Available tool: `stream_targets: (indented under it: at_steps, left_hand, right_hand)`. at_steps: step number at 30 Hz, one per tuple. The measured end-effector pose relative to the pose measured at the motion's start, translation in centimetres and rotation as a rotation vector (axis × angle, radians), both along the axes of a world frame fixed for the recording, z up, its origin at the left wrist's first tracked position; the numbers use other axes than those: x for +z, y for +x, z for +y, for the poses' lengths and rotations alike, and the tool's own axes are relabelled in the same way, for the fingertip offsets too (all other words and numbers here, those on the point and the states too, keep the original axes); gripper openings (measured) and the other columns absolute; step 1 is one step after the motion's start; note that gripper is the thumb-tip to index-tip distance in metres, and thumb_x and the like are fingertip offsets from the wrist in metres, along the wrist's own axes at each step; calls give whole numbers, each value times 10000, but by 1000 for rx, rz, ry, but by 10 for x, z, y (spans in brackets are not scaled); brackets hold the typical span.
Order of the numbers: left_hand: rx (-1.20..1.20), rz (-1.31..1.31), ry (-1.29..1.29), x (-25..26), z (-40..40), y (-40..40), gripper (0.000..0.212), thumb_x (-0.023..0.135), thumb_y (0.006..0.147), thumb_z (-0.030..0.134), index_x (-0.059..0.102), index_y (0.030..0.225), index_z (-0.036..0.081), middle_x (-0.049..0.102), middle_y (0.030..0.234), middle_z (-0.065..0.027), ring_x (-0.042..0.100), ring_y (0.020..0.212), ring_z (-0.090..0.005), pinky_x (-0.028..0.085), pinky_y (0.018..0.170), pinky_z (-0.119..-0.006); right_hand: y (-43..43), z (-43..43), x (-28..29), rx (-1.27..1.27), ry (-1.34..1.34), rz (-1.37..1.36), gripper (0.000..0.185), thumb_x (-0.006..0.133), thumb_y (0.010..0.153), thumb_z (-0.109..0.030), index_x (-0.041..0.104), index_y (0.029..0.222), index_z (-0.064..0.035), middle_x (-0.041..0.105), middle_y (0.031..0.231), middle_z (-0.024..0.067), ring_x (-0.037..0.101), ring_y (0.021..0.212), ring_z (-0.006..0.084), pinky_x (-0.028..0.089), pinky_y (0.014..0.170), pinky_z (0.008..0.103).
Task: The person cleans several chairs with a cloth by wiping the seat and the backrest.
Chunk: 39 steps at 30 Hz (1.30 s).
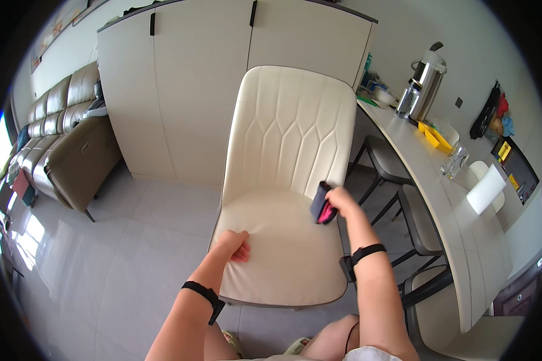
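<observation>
A cream padded chair [280,252] with a stitched backrest [293,117] stands directly before me. My right hand [341,201] grips a small dark grey-blue item [321,203], perhaps a pouch or wallet, with black edges and a bright pink part. It is held at the right side of the seat, near the foot of the backrest. My left hand [235,245] is at the left front of the seat, its fingers curled in and nothing visible in them. The seat cover wrinkles around that hand.
Behind the chair rises a cream cabinet [198,90]. On the right, a long table [465,252] carries an airpot [429,85], a glass pitcher [455,161], a yellow tray [435,137] and a paper roll [487,189]. Stools [418,221] stand beneath it. A leather sofa [79,149] is at left.
</observation>
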<state>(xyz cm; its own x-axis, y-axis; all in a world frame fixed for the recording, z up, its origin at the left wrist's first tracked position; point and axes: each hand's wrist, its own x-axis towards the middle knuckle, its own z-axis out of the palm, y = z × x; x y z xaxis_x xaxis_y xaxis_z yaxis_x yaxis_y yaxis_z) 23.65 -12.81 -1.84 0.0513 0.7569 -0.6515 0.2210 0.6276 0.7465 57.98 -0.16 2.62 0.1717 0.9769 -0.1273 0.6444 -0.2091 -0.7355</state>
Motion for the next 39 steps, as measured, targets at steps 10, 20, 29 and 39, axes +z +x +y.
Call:
stream_targets:
  at_steps: [10, 20, 29, 39]
  left_hand:
    - [12, 13, -72, 4, -3, -8, 388, 525, 865, 345, 612, 680, 16, 608, 570, -124, 593, 446, -226, 468, 437, -311]
    - [14, 45, -46, 8, -5, -7, 396, 522, 860, 351, 621, 682, 11, 612, 572, -126, 594, 448, -225, 464, 434, -309]
    - [2, 14, -35, 2, 1, -4, 363, 512, 836, 308, 635, 696, -4, 638, 624, -143, 633, 496, -247, 494, 457, -313]
    - [-22, -18, -71, 13, 0, -7, 368, 498, 841, 294, 636, 722, -25, 637, 648, -149, 649, 542, -250, 514, 484, -320]
  right_hand:
    - [-22, 49, 232, -144, 1320, -516, 337, 594, 827, -107, 607, 1162, -142, 603, 1150, 143, 551, 1074, 348, 462, 883, 427]
    - [-29, 10, 12, 183, 857, -1137, 396, 425, 897, -137, 556, 1271, -140, 476, 1388, 52, 345, 1349, 222, 270, 1104, 386]
    - [-15, 33, 7, 380, 927, -1308, 393, 410, 904, -158, 559, 1268, -145, 452, 1412, 36, 350, 1349, 192, 236, 1127, 386]
    - [-105, 111, 186, -165, 1067, -689, 591, 571, 873, -171, 365, 1425, -215, 278, 1511, 88, 243, 1387, 341, 268, 1073, 573]
